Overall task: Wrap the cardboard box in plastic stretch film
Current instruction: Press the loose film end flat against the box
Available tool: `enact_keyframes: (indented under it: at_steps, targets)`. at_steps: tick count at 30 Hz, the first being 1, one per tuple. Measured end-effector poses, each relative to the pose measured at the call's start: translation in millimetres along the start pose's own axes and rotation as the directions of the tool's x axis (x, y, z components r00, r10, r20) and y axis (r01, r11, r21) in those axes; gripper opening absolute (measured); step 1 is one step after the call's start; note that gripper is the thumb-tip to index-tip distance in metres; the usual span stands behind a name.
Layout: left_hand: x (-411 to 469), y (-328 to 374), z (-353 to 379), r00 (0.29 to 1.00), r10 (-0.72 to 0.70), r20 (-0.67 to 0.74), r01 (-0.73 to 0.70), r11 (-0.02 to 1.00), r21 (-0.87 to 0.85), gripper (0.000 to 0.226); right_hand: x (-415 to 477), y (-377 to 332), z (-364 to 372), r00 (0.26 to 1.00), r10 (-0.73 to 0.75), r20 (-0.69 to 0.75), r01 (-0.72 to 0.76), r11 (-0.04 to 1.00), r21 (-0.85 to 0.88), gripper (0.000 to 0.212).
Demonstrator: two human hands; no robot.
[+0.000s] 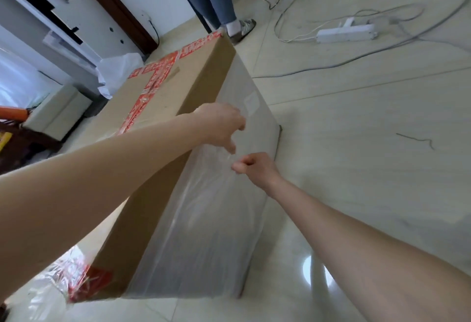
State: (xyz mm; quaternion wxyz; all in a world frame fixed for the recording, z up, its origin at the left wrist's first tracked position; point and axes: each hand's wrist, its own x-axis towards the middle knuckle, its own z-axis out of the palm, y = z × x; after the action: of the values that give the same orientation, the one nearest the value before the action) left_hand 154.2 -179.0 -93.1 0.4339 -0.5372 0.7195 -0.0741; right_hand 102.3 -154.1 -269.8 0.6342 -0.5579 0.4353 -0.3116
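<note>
A large cardboard box [163, 97] with red printed tape stands on the tiled floor. Clear plastic stretch film [209, 219] covers its right side face and bunches at the near left corner. My left hand [221, 125] reaches over the top edge, its fingers curled down onto the film on the side face. My right hand [252, 166] is just below it, fingers curled, pinching a fold of the film against the same face. No film roll is in view.
Another person's legs and sandalled feet [239, 28] stand just beyond the box's far corner. A white power strip [346, 33] and several cables lie on the floor at the right. White bags [119, 69] and furniture crowd the left side.
</note>
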Motion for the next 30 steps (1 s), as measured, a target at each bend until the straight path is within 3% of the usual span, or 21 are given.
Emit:
enact_keyframes:
  at_steps: [2,4,7,10,13,16,20,23,27,30]
  targets:
    - [10,12,10,0.99,0.074,0.118,-0.049,0.978,-0.201,0.086,-1,-1,-3,0.999,-0.045,0.011,0.045,0.999,-0.019,0.02]
    - [19,20,25,0.968,0.1,0.229,-0.05,0.975,-0.214,0.092,-6,-3,-8,0.996,-0.091,0.018,0.091,0.995,-0.036,0.014]
    - [23,14,34,0.943,0.129,0.307,-0.069,0.977,-0.201,0.069,-17,-9,-14,0.994,-0.111,0.019,0.111,0.994,-0.002,0.009]
    - [21,2,27,0.943,0.206,0.263,-0.174,0.975,-0.14,0.025,-28,-20,-19,0.992,-0.08,0.097,0.082,0.997,-0.012,0.012]
    - [16,-10,21,0.955,0.228,0.188,-0.206,0.97,-0.128,0.026,-37,-24,-21,0.975,0.003,0.222,-0.004,1.0,0.004,0.005]
    - [11,-19,19,0.963,0.221,0.154,-0.203,0.971,-0.125,0.029,-36,-15,-25,0.955,0.118,0.273,-0.051,0.97,-0.239,0.022]
    - [0,-24,19,0.975,0.186,0.119,-0.177,0.98,-0.089,0.024,-23,13,-26,0.977,0.158,0.144,-0.075,0.886,-0.458,0.023]
    - [-8,-25,21,0.986,0.144,0.084,-0.141,0.989,-0.048,0.026,-11,31,-22,0.988,0.141,0.068,-0.091,0.87,-0.485,0.017]
    - [-12,-17,18,0.994,0.108,0.031,-0.111,0.985,0.132,0.027,0,49,-19,0.993,0.11,-0.052,-0.12,0.807,-0.578,0.016]
    - [-15,-12,18,0.995,0.099,0.012,-0.099,0.963,0.249,0.027,9,62,-15,0.98,0.138,-0.142,-0.194,0.812,-0.551,0.017]
